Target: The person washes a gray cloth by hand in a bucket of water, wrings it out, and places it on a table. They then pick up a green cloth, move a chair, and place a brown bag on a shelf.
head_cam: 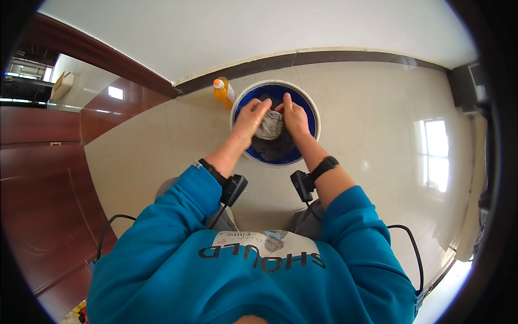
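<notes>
My left hand (250, 120) and my right hand (296, 117) are over a round basin (315, 117) with a blue inside and a pale rim. Between them is a wet, crumpled grey cloth (270, 126), gripped from both sides. The left hand glistens with wetness, and its fingers curl over the cloth's upper left. On the other side, the right thumb points up while the fingers hold the cloth's edge. Dark, murky water (275, 149) fills the basin below; whether more fabric lies in it I cannot tell.
A bottle of orange liquid (223, 94) with an orange-and-white cap stands against the basin's upper left. Beyond runs a white wall with a dark skirting board (336, 56). Reddish-brown wooden furniture (44, 182) is at left. Glossy beige tiles (364, 121) form the floor.
</notes>
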The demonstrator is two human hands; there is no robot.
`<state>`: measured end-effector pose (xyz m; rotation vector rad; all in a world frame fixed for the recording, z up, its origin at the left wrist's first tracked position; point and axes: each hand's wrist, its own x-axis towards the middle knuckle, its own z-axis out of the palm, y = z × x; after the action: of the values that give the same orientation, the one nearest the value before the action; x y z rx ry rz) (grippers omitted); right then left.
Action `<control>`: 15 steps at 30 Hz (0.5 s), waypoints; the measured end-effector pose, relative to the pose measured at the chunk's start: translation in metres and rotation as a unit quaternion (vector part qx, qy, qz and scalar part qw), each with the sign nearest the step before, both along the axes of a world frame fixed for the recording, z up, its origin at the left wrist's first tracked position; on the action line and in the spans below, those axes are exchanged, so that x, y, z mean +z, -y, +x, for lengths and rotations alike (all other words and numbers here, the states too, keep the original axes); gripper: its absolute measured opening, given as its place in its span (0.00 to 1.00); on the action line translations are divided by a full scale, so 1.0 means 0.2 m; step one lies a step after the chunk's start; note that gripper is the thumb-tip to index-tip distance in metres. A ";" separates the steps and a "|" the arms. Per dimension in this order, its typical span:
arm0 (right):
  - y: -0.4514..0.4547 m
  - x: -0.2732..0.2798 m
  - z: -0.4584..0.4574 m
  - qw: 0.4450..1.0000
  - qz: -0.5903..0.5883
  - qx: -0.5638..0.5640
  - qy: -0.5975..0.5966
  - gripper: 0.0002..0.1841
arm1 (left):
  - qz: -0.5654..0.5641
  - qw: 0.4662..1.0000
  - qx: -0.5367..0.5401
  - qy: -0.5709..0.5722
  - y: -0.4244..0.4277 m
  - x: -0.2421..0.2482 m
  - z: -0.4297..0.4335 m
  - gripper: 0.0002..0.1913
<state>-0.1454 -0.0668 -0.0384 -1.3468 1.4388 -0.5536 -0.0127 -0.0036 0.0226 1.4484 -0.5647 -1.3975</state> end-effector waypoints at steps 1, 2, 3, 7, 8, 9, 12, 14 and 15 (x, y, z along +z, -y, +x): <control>0.00 0.01 0.00 0.997 0.022 0.036 0.071 0.24 | -0.015 1.000 0.013 -0.003 0.01 0.00 0.03 0.12; -0.02 0.03 0.00 0.986 0.004 0.060 0.157 0.22 | -0.015 0.999 -0.044 -0.018 0.03 0.00 0.08 0.11; -0.04 0.06 0.01 0.958 -0.045 0.093 0.267 0.20 | 0.009 0.999 -0.035 -0.009 0.04 -0.01 0.10 0.11; 0.02 0.21 -0.06 0.981 -0.015 0.183 0.065 0.18 | 0.039 0.991 -0.121 -0.048 0.04 -0.01 0.13 0.22; 0.06 0.23 -0.09 0.986 0.003 0.145 0.086 0.18 | 0.029 0.985 -0.161 -0.055 0.03 -0.01 0.12 0.27; 0.09 0.24 -0.12 0.991 0.016 0.114 0.061 0.18 | 0.010 0.974 -0.215 -0.073 0.03 0.01 0.13 0.31; 0.16 0.26 -0.19 0.984 0.076 0.001 0.163 0.18 | 0.018 0.975 -0.205 -0.082 0.02 0.04 0.14 0.34; 0.16 0.26 -0.18 0.963 0.116 0.014 0.244 0.17 | 0.070 0.981 -0.173 -0.059 0.03 0.04 0.15 0.29; 0.15 0.27 -0.17 0.950 0.116 0.003 0.290 0.17 | 0.055 0.978 -0.179 -0.089 0.03 0.03 0.15 0.28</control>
<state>-0.1789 -0.0972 0.0153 -0.8972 0.9773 -0.6842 0.0173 -0.0103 0.0283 1.3339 -0.6631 -1.8465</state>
